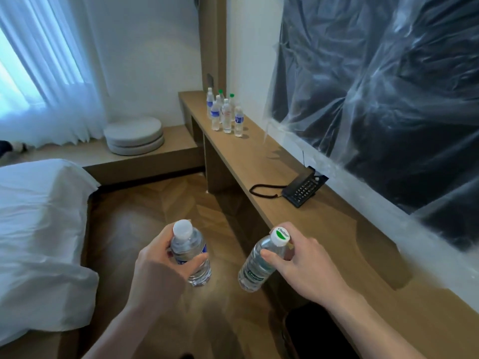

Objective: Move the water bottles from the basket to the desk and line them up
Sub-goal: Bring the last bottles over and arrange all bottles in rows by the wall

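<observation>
- Clear plastic bottle with a white cap (190, 252) sits in the left hand (160, 265); fingers (193, 260) wrapped round its middle over a blue label, bottle roughly upright, held above the wood floor (160, 203).
- Second bottle, green-and-white cap (261, 260), held by the right hand (298, 268); thumb and fingers pinch it just under the cap, body tilted down and to the left.
- Both held bottles are in the air, beside the near edge of the tabletop (259, 161), not touching it.
- Cluster of standing bottles (225, 114) at the far end of the tabletop, close together, white and green caps mixed; exact count hard to tell.
- Black telephone (303, 189) with coiled cord lies mid-tabletop, against the wall.
- Plastic sheeting (375, 86) covers a dark panel above.
- White bedding (39, 224) on the left; round cushions (134, 138) stacked on a low platform by the curtain.
</observation>
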A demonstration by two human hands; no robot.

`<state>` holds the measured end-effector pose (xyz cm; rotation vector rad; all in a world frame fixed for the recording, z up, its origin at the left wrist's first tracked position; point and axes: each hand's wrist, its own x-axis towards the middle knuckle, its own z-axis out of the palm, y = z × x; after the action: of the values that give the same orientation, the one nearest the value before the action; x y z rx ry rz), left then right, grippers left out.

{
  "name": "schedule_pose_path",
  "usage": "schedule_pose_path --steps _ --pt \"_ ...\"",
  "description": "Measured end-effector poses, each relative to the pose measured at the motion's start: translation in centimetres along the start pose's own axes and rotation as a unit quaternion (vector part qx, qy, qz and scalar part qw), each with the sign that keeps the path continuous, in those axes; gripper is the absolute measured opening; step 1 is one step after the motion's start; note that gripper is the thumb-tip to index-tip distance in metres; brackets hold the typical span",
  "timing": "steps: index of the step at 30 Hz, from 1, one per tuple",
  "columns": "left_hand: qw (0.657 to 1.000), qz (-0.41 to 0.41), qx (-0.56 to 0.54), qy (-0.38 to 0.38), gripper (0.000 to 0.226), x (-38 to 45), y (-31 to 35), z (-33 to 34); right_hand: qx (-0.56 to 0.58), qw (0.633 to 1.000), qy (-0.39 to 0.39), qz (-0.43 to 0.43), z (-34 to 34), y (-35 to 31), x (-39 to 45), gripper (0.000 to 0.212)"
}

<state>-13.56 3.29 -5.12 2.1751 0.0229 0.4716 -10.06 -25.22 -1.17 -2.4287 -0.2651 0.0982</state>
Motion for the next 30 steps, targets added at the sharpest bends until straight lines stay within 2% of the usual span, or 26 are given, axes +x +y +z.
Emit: schedule_pose_path --steps 6,12,24,30 --pt "0.999 0.0 0.017 -0.029 0.065 10.6 -4.8 -2.8 0.021 0.999 0.016 0.024 3.3 -3.6 9.2 0.027" --pt "0.997 -0.006 -0.01 -0.08 0.049 20.7 -7.7 -2.7 0.044 0.997 0.046 0.052 4.5 -5.0 17.1 0.025" --pt "0.993 0.0 -0.034 -0.109 0.051 40.8 -12.2 4.9 0.063 0.995 0.041 0.061 4.0 -1.5 37.8 0.028" --pt "0.995 -0.013 -0.034 -0.091 0.056 50.6 -13.7 7.9 0.045 0.998 0.013 0.049 2.6 0.4 49.5 0.025"
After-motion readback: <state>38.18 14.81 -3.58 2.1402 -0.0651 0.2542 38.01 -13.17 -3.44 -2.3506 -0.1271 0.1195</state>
